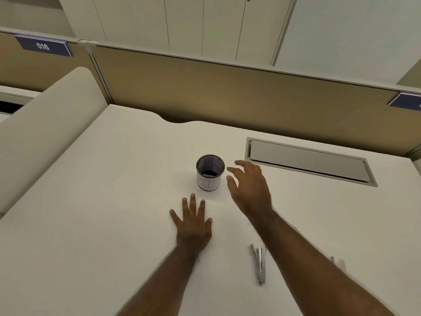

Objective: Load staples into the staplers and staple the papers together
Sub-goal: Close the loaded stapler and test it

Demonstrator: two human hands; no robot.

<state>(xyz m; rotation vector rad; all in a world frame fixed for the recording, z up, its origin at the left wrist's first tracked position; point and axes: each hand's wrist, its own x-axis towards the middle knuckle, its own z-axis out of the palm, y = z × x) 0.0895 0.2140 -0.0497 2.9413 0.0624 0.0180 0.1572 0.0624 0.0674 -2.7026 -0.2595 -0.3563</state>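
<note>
Here, line by line, is how we read the moment.

Left hand: our left hand (193, 226) lies flat on the worktop (91, 213), palm down, fingers spread, holding nothing.

Right hand: our right hand (249, 190) hovers open above the worktop, fingers loosely curled and empty, its fingertips just beside the right wall of the mesh cup (210, 175) but not touching it.

Cup: it stands upright ahead of both hands, with a white paper label on its side; something dark lies at its bottom, and we cannot tell what.

Stapler: the stapler (259, 264) lies opened out on the worktop, near us and close against the inner side of our right forearm, its long axis running roughly away from us, tipped slightly left at the far end.

Key relation: the stapler lies behind both hands, toward our body and right of centre; the right hand would be the nearer to it once drawn back, though now it points the other way, at the cup.

Papers: none that we can make out.

Judgement: we seem early in the task, perhaps reaching to the cup for staples.
</note>
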